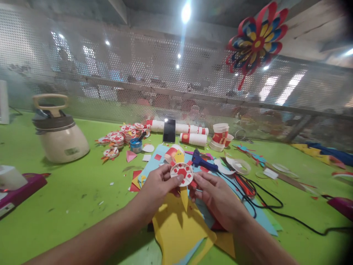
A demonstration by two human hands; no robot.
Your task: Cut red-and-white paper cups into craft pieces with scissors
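My left hand (160,180) pinches a paper turtle (182,174), a round white disc with red patches, its thumb across the front. A yellow head (179,156) sticks up from the disc and a pointed yellow tail (184,198) hangs below. At the disc's right edge, the fingers of my right hand (212,189) are closed on a small red paper piece (194,183), mostly hidden by the fingertips. Whether that piece is joined to the disc, I cannot tell. Beneath both hands lie yellow sheets (179,228) and a light blue sheet (157,156).
A blue glue gun (204,162) with a black cord lies beyond my right hand, near orange-handled scissors (245,186). Finished turtles (117,138) are piled back left beside a blue jar (136,145). Paper cups (220,134), a phone (169,130) and a beige kettle (60,140) stand farther off.
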